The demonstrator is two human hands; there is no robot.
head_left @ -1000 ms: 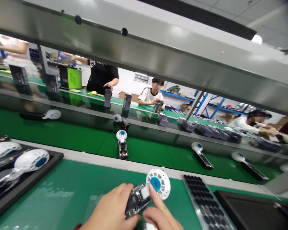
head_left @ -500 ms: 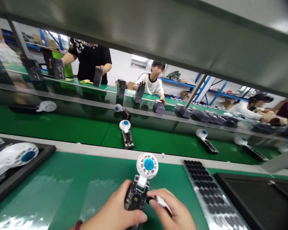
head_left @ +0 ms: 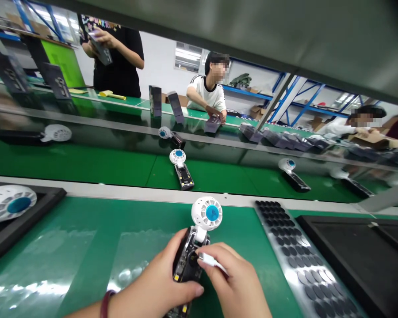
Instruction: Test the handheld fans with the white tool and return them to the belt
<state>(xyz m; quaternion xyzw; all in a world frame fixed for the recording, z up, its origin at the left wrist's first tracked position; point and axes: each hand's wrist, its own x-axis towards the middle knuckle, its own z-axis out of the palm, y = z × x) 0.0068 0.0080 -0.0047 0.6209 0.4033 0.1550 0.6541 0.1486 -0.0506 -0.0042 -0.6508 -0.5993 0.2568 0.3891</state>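
Note:
My left hand [head_left: 167,276] is closed around a device [head_left: 185,251] with a black body, an open circuit board and a white round vented head [head_left: 207,213] with a blue centre. The device lies tilted, head away from me. My right hand [head_left: 234,278] pinches a white cable [head_left: 214,261] with a metal plug end, close over the board. A black round pad [head_left: 193,259] is at the right fingertips, against the board; whether the fingers still grip it I cannot tell. Right of my hands lies a clear sheet [head_left: 293,267] with rows of black round pads.
A black tray [head_left: 351,260] is at the right; another tray [head_left: 51,205] at the left holds a white-headed device [head_left: 11,205]. Beyond the metal rail [head_left: 146,192], similar devices [head_left: 182,170] lie on the green belt [head_left: 219,176]. Co-workers handle grey boxes across the line.
My right hand has brought the black pad from beside the device onto its board, still with the white cable. The view has shifted; a co-worker has raised a box.

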